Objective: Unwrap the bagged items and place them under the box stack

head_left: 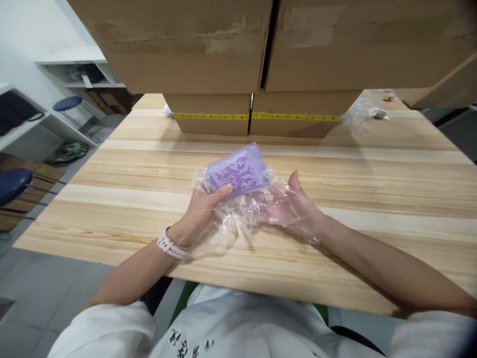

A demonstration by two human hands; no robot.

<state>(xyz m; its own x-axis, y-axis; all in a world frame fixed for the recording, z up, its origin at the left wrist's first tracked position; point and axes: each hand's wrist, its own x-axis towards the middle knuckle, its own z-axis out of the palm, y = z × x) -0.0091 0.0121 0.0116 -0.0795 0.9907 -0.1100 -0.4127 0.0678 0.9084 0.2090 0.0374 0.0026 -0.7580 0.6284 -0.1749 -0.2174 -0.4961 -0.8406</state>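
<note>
In front of me, above the wooden table (122,199), is a flat purple packet (238,169) with a darker printed pattern. My left hand (204,206) grips its lower left edge, thumb pressed on the face. Crumpled clear plastic wrap (234,219) hangs below and around the packet. To the right, my right hand (292,206) lies behind or inside the clear plastic, fingers stretched out and thumb raised. Its fingertips are partly veiled by the film near the packet's lower right corner.
Large cardboard boxes (179,44) are stacked at the table's back, with yellow-taped boxes (212,115) beneath. Loose clear plastic (359,112) lies at the back right. Blue stools (15,185) and white shelves (70,54) stand on the left.
</note>
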